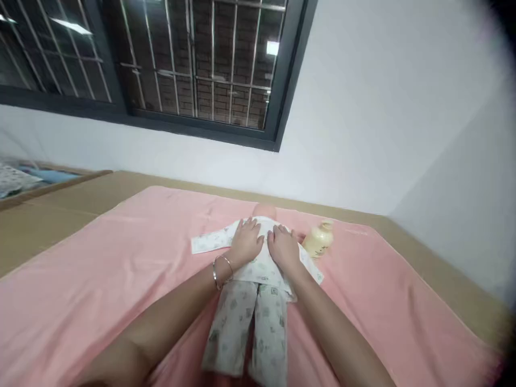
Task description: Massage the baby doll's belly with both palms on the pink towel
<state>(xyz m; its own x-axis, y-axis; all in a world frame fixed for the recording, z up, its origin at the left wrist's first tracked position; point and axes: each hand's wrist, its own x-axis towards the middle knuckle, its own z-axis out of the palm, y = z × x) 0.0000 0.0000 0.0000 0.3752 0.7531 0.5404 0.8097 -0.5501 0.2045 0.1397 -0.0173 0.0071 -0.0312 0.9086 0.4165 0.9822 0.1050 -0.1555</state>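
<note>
A baby doll lies stretched out on a pink cloth, dressed in a white printed top and matching trousers. Only the smooth top of the doll's head shows at the far end; I cannot tell which way it faces. My left hand rests flat on the left side of the top near the shoulder, fingers extended. On the opposite side, my right hand lies flat with its fingers stretched out. One sleeve spreads out to the left. A silver bangle circles my left wrist.
A pale yellow bottle lies tilted on the cloth, right of the doll. Brown board borders the cloth. Behind stand a white wall and a dark-framed barred window. Folded fabric sits at far left.
</note>
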